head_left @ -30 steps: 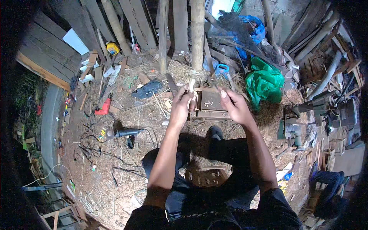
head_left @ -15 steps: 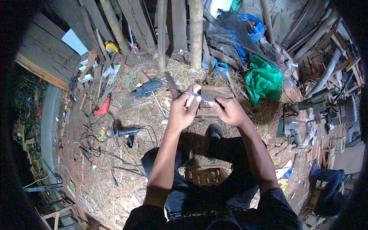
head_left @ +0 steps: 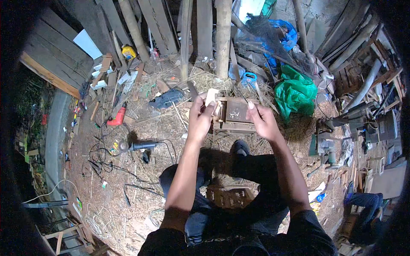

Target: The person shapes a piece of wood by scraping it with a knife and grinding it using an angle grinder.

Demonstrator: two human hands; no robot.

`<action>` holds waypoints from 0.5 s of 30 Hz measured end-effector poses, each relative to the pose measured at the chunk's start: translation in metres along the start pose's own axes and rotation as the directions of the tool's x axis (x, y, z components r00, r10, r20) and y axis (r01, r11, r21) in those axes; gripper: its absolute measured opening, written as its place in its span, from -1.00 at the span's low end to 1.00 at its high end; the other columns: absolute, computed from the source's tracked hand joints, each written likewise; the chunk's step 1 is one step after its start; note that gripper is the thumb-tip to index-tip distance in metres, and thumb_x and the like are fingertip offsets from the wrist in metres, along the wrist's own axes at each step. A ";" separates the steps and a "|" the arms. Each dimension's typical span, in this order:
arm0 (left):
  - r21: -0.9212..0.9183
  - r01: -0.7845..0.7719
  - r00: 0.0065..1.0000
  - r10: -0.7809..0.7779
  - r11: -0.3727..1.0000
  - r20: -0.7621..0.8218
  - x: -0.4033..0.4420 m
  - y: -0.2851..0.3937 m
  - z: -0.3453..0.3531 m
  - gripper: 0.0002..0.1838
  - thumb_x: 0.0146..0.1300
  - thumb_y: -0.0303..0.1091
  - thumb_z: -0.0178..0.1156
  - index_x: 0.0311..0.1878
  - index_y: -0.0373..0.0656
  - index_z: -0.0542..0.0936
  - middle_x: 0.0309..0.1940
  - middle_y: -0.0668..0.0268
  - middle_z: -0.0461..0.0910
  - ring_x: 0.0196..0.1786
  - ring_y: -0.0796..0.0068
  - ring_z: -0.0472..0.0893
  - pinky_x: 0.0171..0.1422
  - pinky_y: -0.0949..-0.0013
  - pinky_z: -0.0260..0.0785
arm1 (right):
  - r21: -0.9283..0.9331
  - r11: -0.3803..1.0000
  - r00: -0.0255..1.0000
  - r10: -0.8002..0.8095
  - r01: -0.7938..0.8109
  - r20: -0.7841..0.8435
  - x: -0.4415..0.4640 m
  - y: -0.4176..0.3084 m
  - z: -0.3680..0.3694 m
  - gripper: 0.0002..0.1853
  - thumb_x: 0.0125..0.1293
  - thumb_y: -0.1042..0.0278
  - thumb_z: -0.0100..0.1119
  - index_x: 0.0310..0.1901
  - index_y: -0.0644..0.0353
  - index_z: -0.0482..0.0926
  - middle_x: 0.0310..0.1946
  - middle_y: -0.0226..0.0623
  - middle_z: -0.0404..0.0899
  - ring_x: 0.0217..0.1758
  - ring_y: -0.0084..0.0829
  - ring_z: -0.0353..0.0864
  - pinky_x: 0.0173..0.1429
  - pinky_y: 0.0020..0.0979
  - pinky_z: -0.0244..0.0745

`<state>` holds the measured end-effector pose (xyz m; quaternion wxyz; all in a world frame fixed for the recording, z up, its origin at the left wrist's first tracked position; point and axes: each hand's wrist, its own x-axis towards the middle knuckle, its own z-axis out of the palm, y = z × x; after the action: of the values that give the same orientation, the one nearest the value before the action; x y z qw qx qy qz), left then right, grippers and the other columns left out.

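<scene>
Left hand: We see our left hand (head_left: pixel 200 120) closed around a pale wood piece (head_left: pixel 211 97), its upper end rising past thumb and fingers.
Right hand: Our right hand (head_left: pixel 262 123) has thumb and fingers pressed together on a thin dark blade (head_left: pixel 244 96), which points up and away from us, well apart from the wood piece.
Wood piece: We have it in front of us, above the ground, just left of the wooden block in view.
Wooden block: Between and beyond our hands we see a dark wooden block (head_left: pixel 237 112) with pale flecks on its top; whether either hand touches it, we cannot tell.
Legs: Our black shoe (head_left: pixel 241 147) is below the block, and a slatted wooden piece (head_left: pixel 229 197) lies between our legs.
Left ground: We have a red power drill (head_left: pixel 118 117) and, nearer us, an angle grinder (head_left: pixel 142 145) with its cord, among wood scraps and shavings.
Far side: We see a dark cloth (head_left: pixel 165 99), a blue handle (head_left: pixel 249 78), a green plastic bag (head_left: pixel 295 91) and upright poles.
Right edge: Another person's leg (head_left: pixel 364 200) shows, well apart from our hands.
</scene>
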<state>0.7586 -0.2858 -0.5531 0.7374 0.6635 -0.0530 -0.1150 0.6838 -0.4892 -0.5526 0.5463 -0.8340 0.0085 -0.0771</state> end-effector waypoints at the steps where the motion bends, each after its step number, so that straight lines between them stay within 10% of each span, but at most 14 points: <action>1: -0.050 0.020 0.999 -0.021 0.999 -0.032 -0.002 0.004 0.002 -0.76 0.33 -0.51 0.08 0.04 -0.31 0.49 -0.17 0.29 0.61 -0.14 0.59 0.58 -0.04 0.50 0.41 | -0.024 0.999 1.000 0.022 -0.022 0.002 -0.001 0.007 0.001 -0.56 0.50 0.11 -0.05 -0.43 0.28 0.55 -0.58 -0.35 0.50 -0.45 -0.55 0.46 -0.31 -0.40 0.38; 15: -0.531 0.119 0.990 -0.138 0.839 0.004 -0.004 0.000 -0.007 -0.86 0.24 -0.51 0.18 -0.13 -0.22 0.54 -0.18 0.19 0.65 -0.11 0.33 0.66 0.08 0.19 0.53 | -0.077 0.996 0.999 -0.050 0.049 -0.014 -0.014 0.001 0.024 -0.56 0.54 0.11 -0.13 -0.35 0.28 0.57 -0.54 -0.41 0.48 -0.43 -0.57 0.42 -0.26 -0.42 0.40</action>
<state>0.7566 -0.2782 -0.5537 0.8832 0.4382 0.0380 -0.1628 0.6735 -0.4664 -0.5644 0.5116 -0.8537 -0.0049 -0.0970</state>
